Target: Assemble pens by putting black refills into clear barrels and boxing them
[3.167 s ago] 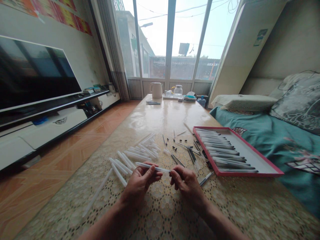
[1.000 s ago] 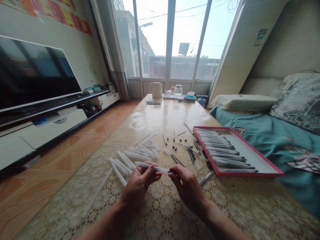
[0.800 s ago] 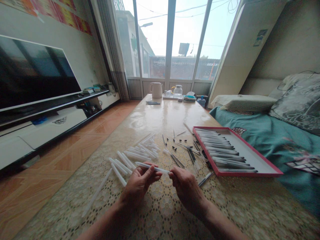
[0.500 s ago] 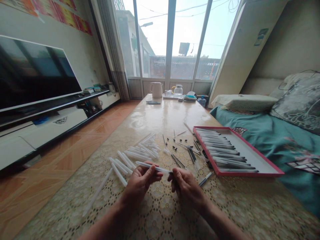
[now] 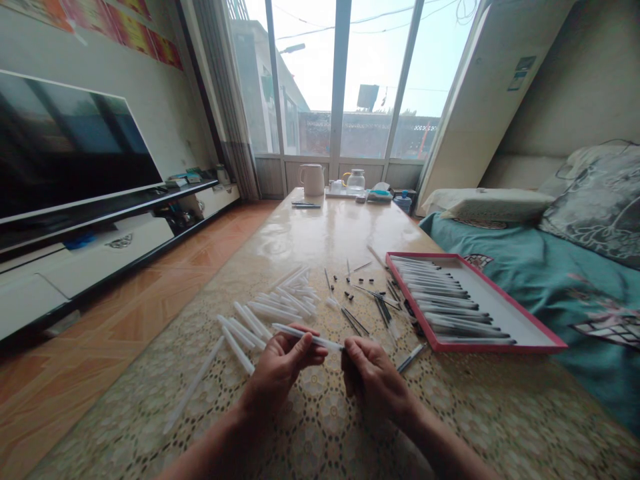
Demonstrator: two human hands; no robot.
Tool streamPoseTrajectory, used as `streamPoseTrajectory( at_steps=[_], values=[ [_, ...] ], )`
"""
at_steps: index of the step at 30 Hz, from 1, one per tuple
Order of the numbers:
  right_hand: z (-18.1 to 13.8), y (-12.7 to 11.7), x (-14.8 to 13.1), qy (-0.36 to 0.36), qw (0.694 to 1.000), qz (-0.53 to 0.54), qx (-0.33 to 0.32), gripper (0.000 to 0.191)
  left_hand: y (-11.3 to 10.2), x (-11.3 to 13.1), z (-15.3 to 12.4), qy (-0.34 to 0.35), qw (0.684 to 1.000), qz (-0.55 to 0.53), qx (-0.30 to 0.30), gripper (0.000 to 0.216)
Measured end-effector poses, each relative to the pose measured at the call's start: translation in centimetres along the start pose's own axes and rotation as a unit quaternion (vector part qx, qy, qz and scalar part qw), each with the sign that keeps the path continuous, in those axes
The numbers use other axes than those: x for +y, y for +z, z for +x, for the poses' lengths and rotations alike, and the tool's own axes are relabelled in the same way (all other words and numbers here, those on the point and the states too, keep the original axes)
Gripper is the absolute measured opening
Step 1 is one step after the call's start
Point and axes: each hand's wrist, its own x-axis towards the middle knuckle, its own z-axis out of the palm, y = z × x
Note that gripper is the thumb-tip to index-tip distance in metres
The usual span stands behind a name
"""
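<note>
A white, translucent pen point(image 5: 327, 343) is held nearly level above the table. My left hand point(image 5: 286, 363) is closed around its barrel, thumb on top. At the pen's right end, my right hand point(image 5: 371, 368) pinches a small dark tip, mostly covered by the fingers. To the left lies a pile of white pen barrels point(image 5: 280, 308). Beyond my hands are thin dark refills point(image 5: 354, 321) and several small black plugs point(image 5: 349, 295). A pen with a dark section point(image 5: 411, 358) rests just right of my right hand.
A shallow red-rimmed box point(image 5: 500, 348) holds a row of assembled-looking pens point(image 5: 450, 307) on the right. At the table's far end stand a pitcher point(image 5: 313, 180), a glass jug point(image 5: 356, 181) and a tissue pack point(image 5: 380, 195). A teal-covered seat point(image 5: 480, 243) borders the right side.
My right hand's lower fingers have curled in slightly at the pen's end. The pen and my left hand stay almost in place.
</note>
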Motion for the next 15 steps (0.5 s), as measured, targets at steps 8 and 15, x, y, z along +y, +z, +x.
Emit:
streamPoseTrajectory(
  at_steps=[8, 15],
  values=[
    [-0.4, -0.5, -0.8, -0.098, 0.975, -0.194, 0.045, 0.031, -0.2, 0.0, 0.6, 0.002, 1.0, -0.009, 0.005, 0.03],
    [0.2, 0.2, 0.7, 0.048, 0.995, 0.074, -0.048, 0.046, -0.3, -0.2, 0.2, 0.016, 1.0, 0.009, -0.019, 0.026]
  ],
)
